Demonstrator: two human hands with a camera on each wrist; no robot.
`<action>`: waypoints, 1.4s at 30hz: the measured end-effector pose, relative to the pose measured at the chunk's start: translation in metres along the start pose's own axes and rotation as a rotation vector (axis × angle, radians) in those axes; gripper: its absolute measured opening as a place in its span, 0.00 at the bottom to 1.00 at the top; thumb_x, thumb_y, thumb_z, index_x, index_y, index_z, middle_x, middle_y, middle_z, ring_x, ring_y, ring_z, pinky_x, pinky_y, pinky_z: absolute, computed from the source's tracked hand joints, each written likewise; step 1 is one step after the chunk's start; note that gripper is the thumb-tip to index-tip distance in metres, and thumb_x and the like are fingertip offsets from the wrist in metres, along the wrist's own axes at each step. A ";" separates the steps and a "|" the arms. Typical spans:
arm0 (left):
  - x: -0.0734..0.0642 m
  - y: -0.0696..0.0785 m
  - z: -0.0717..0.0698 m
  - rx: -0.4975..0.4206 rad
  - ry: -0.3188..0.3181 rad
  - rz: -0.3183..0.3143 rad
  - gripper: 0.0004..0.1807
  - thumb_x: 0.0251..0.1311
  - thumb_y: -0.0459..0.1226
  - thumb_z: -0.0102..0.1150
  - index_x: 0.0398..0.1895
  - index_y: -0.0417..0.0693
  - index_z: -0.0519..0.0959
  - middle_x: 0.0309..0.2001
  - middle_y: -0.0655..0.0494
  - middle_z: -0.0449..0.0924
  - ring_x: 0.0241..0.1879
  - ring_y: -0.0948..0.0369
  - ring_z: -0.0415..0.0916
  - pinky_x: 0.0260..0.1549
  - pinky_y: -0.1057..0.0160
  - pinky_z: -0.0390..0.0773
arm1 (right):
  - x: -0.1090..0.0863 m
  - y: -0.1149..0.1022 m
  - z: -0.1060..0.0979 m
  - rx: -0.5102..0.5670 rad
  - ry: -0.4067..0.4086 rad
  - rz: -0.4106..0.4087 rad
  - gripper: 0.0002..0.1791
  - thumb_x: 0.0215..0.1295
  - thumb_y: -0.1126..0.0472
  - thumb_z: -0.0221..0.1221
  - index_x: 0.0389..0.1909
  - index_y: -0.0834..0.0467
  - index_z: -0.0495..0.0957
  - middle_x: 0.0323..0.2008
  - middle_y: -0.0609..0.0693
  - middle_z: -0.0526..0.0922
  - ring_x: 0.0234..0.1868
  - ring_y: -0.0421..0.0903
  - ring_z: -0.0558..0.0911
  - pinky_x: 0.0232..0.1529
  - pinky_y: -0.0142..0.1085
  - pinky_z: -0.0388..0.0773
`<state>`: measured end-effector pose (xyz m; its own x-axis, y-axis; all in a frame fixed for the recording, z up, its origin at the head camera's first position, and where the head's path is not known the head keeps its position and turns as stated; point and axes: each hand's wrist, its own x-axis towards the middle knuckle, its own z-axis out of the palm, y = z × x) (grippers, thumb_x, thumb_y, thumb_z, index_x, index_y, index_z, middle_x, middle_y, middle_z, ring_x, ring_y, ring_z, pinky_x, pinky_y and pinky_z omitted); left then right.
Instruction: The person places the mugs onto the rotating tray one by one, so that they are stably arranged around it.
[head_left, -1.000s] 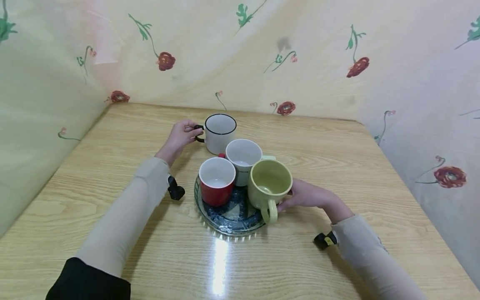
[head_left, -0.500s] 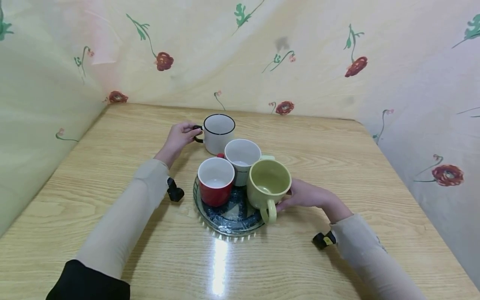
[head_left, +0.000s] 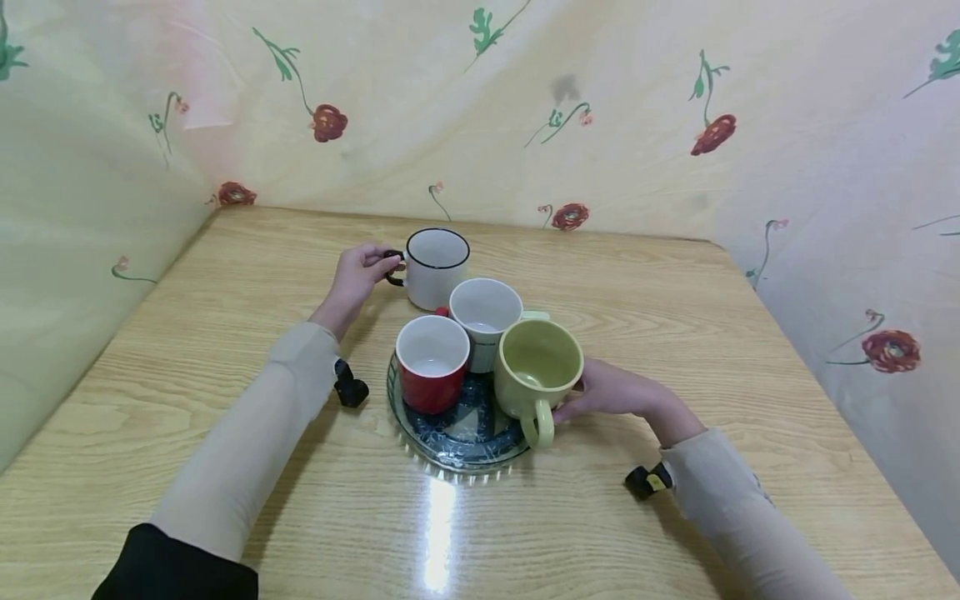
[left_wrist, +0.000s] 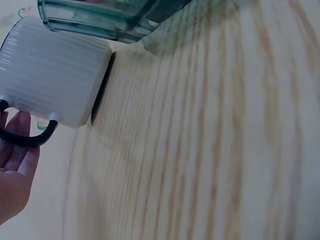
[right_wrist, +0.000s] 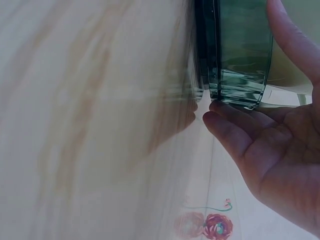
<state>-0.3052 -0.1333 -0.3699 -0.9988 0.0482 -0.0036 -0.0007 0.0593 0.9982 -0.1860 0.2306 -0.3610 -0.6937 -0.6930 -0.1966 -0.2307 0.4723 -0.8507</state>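
At the far side of the table, my left hand pinches the black handle of a white mug with a black rim. The left wrist view shows this mug upright, its base right at the tabletop, with fingers at the handle loop. Nearer stands a glass plate with a dark blue pattern. On it are a red mug, a white mug and a yellow-green mug. My right hand holds the glass plate's right edge between thumb and fingers, beside the yellow-green mug.
A pale wooden table lies under everything. Floral cloth hangs along its back and sides. The yellow-green mug's handle points toward the front, out over the plate's rim. The black-handled mug stands close behind the plate's mugs.
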 end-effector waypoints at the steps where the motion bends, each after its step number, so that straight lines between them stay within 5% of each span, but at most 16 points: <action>1: 0.000 0.000 0.000 0.000 0.005 -0.001 0.18 0.67 0.34 0.54 0.56 0.30 0.73 0.33 0.66 0.82 0.41 0.68 0.81 0.62 0.60 0.75 | 0.000 0.000 0.000 -0.001 -0.001 0.000 0.49 0.50 0.62 0.72 0.70 0.65 0.55 0.64 0.62 0.69 0.65 0.59 0.69 0.66 0.45 0.68; 9: -0.003 0.003 -0.003 0.030 0.037 0.006 0.17 0.67 0.33 0.55 0.54 0.30 0.74 0.40 0.56 0.84 0.41 0.69 0.80 0.60 0.61 0.76 | 0.001 0.001 -0.001 -0.004 -0.004 -0.005 0.50 0.50 0.61 0.72 0.70 0.66 0.54 0.64 0.63 0.69 0.65 0.60 0.69 0.66 0.50 0.67; 15: -0.007 0.002 -0.007 -0.011 0.066 0.025 0.11 0.65 0.32 0.56 0.48 0.33 0.77 0.26 0.74 0.81 0.34 0.75 0.80 0.61 0.54 0.75 | 0.001 0.003 -0.001 -0.024 -0.002 -0.012 0.50 0.50 0.61 0.72 0.70 0.66 0.54 0.64 0.63 0.68 0.65 0.58 0.69 0.66 0.48 0.68; 18: -0.010 0.004 -0.009 -0.020 0.075 0.022 0.09 0.66 0.31 0.56 0.45 0.35 0.77 0.26 0.74 0.81 0.33 0.75 0.81 0.62 0.51 0.73 | 0.001 0.002 -0.001 -0.019 -0.006 -0.015 0.50 0.50 0.61 0.72 0.70 0.67 0.54 0.64 0.64 0.68 0.65 0.59 0.69 0.67 0.50 0.68; 24: -0.018 0.010 -0.012 0.065 0.113 0.026 0.15 0.67 0.35 0.55 0.50 0.32 0.75 0.50 0.42 0.84 0.32 0.78 0.80 0.61 0.56 0.75 | 0.001 0.000 -0.001 0.018 -0.011 -0.007 0.50 0.49 0.63 0.72 0.70 0.67 0.54 0.65 0.64 0.67 0.67 0.63 0.67 0.68 0.57 0.63; 28: -0.025 0.011 -0.017 0.104 0.150 0.033 0.17 0.67 0.36 0.55 0.53 0.30 0.75 0.55 0.34 0.78 0.31 0.79 0.79 0.57 0.62 0.77 | 0.001 0.000 -0.001 0.025 -0.016 -0.010 0.51 0.49 0.64 0.72 0.70 0.67 0.53 0.65 0.65 0.67 0.67 0.64 0.67 0.68 0.58 0.62; 33: -0.032 0.010 -0.026 0.089 0.199 0.053 0.14 0.67 0.35 0.55 0.49 0.33 0.76 0.40 0.54 0.88 0.29 0.79 0.80 0.46 0.73 0.78 | 0.002 -0.001 -0.002 0.017 -0.018 -0.012 0.50 0.50 0.63 0.72 0.70 0.67 0.53 0.64 0.65 0.68 0.66 0.63 0.68 0.67 0.57 0.64; 37: -0.038 0.011 -0.030 0.044 0.215 0.075 0.09 0.66 0.34 0.56 0.44 0.37 0.77 0.25 0.75 0.81 0.29 0.78 0.81 0.39 0.76 0.77 | 0.001 -0.001 -0.002 0.004 -0.014 -0.008 0.49 0.51 0.62 0.71 0.70 0.67 0.53 0.64 0.65 0.68 0.66 0.61 0.68 0.67 0.55 0.65; 42: -0.050 0.016 -0.037 -0.012 0.222 0.069 0.06 0.65 0.35 0.57 0.41 0.41 0.78 0.25 0.76 0.81 0.31 0.75 0.82 0.34 0.76 0.77 | 0.001 0.000 -0.002 -0.013 -0.009 -0.014 0.49 0.51 0.62 0.71 0.70 0.67 0.54 0.63 0.64 0.68 0.64 0.56 0.70 0.66 0.49 0.67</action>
<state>-0.2567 -0.1713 -0.3515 -0.9827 -0.1686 0.0763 0.0685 0.0514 0.9963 -0.1880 0.2312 -0.3602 -0.6839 -0.7045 -0.1897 -0.2492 0.4699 -0.8468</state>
